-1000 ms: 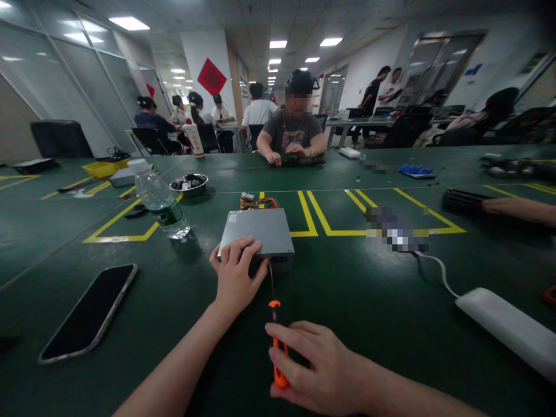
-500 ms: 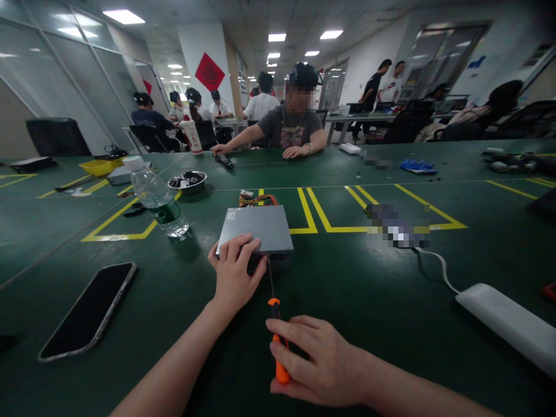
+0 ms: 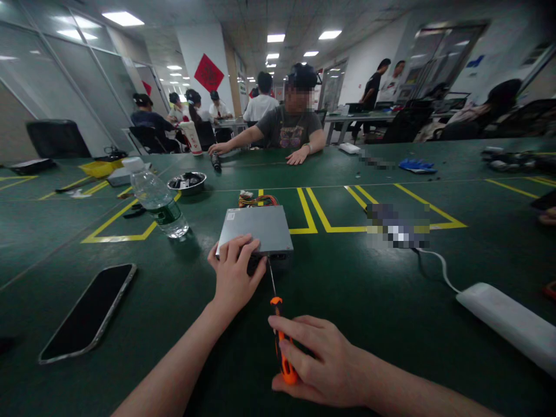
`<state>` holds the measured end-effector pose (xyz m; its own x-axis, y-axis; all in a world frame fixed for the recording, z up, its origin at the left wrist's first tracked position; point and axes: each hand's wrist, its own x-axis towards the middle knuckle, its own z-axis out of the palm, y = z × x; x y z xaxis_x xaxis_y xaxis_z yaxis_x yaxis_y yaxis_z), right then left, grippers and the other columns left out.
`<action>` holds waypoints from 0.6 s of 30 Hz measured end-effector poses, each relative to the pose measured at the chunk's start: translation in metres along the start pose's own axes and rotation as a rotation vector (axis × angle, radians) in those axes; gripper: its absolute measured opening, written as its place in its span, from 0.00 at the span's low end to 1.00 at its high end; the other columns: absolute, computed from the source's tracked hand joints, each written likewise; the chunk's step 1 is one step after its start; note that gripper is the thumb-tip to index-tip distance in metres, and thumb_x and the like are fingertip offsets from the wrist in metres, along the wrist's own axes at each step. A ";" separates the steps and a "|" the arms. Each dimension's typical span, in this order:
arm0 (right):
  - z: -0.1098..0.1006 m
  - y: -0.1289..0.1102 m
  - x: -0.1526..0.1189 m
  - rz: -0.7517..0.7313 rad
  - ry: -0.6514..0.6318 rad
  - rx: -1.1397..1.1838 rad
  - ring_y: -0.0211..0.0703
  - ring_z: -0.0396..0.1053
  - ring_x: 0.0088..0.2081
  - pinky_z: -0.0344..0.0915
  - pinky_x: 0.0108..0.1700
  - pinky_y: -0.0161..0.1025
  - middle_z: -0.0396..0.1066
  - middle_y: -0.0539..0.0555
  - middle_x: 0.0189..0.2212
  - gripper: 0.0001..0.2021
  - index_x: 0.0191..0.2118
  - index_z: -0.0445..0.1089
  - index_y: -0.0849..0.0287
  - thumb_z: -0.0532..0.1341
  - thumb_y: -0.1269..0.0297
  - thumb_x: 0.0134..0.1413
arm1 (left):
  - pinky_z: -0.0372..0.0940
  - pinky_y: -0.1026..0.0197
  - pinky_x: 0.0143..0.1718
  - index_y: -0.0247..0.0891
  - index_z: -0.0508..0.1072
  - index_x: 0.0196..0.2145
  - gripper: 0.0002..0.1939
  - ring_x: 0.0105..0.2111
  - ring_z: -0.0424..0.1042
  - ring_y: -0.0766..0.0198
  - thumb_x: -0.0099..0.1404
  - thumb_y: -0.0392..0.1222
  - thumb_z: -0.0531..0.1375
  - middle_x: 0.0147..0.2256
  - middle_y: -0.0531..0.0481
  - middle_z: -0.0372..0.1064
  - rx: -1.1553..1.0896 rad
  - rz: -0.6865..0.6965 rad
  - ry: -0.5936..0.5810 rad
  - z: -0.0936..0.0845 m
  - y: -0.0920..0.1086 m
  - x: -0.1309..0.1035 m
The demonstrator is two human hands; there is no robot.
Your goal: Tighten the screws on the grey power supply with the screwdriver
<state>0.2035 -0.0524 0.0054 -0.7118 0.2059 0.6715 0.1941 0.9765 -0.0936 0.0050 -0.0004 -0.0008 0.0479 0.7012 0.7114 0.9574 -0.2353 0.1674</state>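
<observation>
A grey metal computer power supply (image 3: 264,223) lies flat on the green table, its bundle of coloured wires (image 3: 260,200) coming out at the far side. My left hand (image 3: 234,269) grips its near left corner, fingers over the top and thumb at the front face. In my right hand (image 3: 317,362) is a screwdriver (image 3: 277,324) with an orange and black handle, held between thumb and fingers. Its thin shaft points away from me, and the tip meets the front face beside my left thumb. Whether the tip sits in a screw is too small to tell.
On the left are a water bottle (image 3: 158,200), a phone (image 3: 89,313) and a metal bowl (image 3: 187,182) of small dark parts. A white power strip (image 3: 506,327) with a cable lies on the right. Across the table sits a person (image 3: 291,124) holding a dark tool (image 3: 216,162).
The screwdriver handle has turned in my right hand and shifted slightly right. My left hand and the power supply stay put. The person opposite has swung the dark tool a little left.
</observation>
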 end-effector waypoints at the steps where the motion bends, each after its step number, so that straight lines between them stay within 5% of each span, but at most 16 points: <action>1: 0.000 0.000 0.000 0.010 0.012 0.011 0.43 0.73 0.36 0.70 0.39 0.37 0.70 0.67 0.42 0.15 0.41 0.61 0.66 0.51 0.56 0.64 | 0.48 0.46 0.51 0.45 0.67 0.44 0.14 0.49 0.62 0.54 0.60 0.45 0.57 0.48 0.47 0.67 0.000 0.000 0.000 0.000 0.000 0.000; 7: -0.005 -0.003 0.005 0.001 -0.129 -0.009 0.46 0.72 0.40 0.70 0.39 0.40 0.69 0.67 0.44 0.17 0.46 0.62 0.64 0.44 0.58 0.66 | 0.47 0.46 0.52 0.45 0.67 0.45 0.14 0.49 0.62 0.54 0.60 0.46 0.57 0.48 0.47 0.67 -0.002 -0.011 0.000 0.000 0.000 0.001; 18: -0.014 0.004 -0.002 -0.126 0.053 -0.046 0.43 0.72 0.37 0.70 0.37 0.38 0.72 0.66 0.38 0.15 0.41 0.65 0.67 0.48 0.60 0.64 | 0.48 0.46 0.51 0.45 0.67 0.44 0.14 0.49 0.63 0.54 0.59 0.45 0.58 0.48 0.47 0.67 -0.007 0.004 0.010 0.001 -0.002 0.001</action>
<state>0.2148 -0.0496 0.0141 -0.6959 0.0771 0.7139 0.1372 0.9902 0.0268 0.0037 0.0015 -0.0014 0.0490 0.6932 0.7190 0.9550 -0.2433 0.1695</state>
